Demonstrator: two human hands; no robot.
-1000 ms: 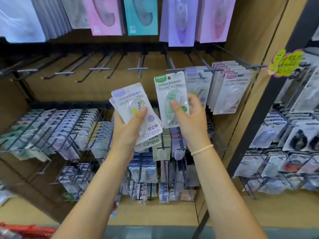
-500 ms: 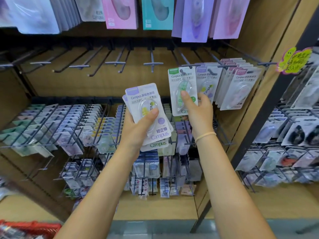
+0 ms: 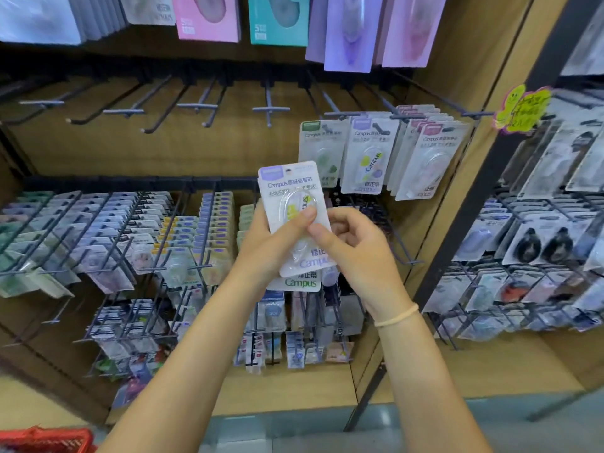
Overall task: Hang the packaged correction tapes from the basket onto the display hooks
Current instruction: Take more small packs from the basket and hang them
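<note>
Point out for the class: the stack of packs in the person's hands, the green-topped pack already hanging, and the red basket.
Stack of packs (image 3: pixel 287 188): head view, on the top pack's printed card.
Green-topped pack (image 3: pixel 322 152): head view, on its card front.
Red basket (image 3: pixel 49 441): head view, on its rim, bottom left.

Small fanned stack of white carded correction tape packs with clear blisters (image 3: pixel 295 204), front card purple-tabbed, printed "Campus", upright, tilted slightly left. Green-tabbed white pack (image 3: pixel 322 152) hangs on black wire display hook (image 3: pixel 327 127), above and right of the grip. Red plastic basket (image 3: pixel 49 439) far below-left.
</note>
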